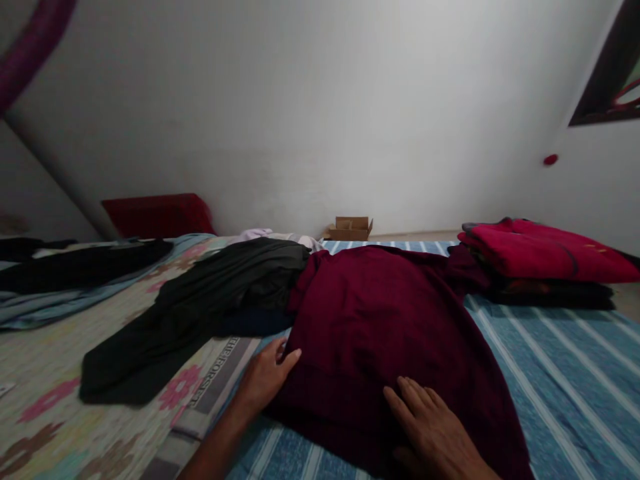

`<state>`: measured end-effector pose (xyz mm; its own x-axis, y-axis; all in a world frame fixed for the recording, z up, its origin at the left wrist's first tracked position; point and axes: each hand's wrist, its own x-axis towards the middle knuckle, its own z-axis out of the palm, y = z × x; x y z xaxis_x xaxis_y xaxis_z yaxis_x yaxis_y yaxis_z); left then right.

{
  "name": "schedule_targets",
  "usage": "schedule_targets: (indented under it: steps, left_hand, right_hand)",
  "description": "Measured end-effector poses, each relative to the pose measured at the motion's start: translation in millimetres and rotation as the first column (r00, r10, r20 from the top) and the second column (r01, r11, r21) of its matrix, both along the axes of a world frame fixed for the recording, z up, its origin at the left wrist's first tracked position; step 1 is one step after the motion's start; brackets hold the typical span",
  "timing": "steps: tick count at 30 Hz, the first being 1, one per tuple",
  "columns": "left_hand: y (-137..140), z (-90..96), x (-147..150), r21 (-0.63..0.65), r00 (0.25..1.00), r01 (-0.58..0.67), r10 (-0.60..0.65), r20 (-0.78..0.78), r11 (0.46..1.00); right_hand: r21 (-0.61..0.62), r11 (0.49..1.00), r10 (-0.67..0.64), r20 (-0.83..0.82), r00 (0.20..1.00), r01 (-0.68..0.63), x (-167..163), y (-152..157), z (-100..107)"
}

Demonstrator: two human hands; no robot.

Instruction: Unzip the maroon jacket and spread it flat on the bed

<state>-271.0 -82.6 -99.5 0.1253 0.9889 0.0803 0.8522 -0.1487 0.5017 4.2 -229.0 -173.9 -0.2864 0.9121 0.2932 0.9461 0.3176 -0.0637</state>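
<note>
A maroon long garment, seemingly a top (370, 320), lies spread face-down or face-up, I cannot tell which, with its hem toward me. At its left edge is my left hand (265, 375), thumb over the fabric and fingers curled at the side, closed on the edge. My right hand (425, 420) rests on the lower part of the top, palm down with the fingers stretched out. The far end of the top, with what look like short sleeves, reaches toward the wall.
Left of the top lies a dark grey garment (200, 307) over a navy cloth (255, 323). Folded clothes with a pink-red piece (540, 250) on top are stacked at right. Black clothing (90, 267) lies far left. Beneath are a striped blue sheet (550, 360) and a cardboard box (350, 230) stands behind.
</note>
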Motion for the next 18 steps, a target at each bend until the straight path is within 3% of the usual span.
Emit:
schedule_targets:
  steps: [2,5,11,14,18]
  left_hand:
    - [-14,-1.0,-7,-0.111,0.989,0.036,-0.020,0.145,0.993]
    - [-31,-1.8,-15,-0.182,0.964,0.058,-0.008,0.265,0.982]
    - [-48,-9.4,-23,-0.173,0.930,0.203,-0.135,0.341,0.964]
    - [-43,-19.8,-20,-0.143,0.928,0.116,-0.056,0.368,0.983]
    - [-38,-27.1,-20,-0.033,0.933,-0.075,0.082,0.350,0.997]
  right_hand:
    - [0.067,0.998,0.007,0.019,1.000,-0.009,-1,-1,-1]
    - [0.155,0.987,0.018,0.091,0.996,-0.032,-3,-3,2]
    - [0.308,0.951,-0.057,0.231,0.971,-0.017,-17,0,-8]
    - [0.317,0.946,-0.132,0.178,0.975,0.070,-21,6,-9]
    - [0.280,0.954,-0.098,-0.042,0.994,0.106,-13,5,16]
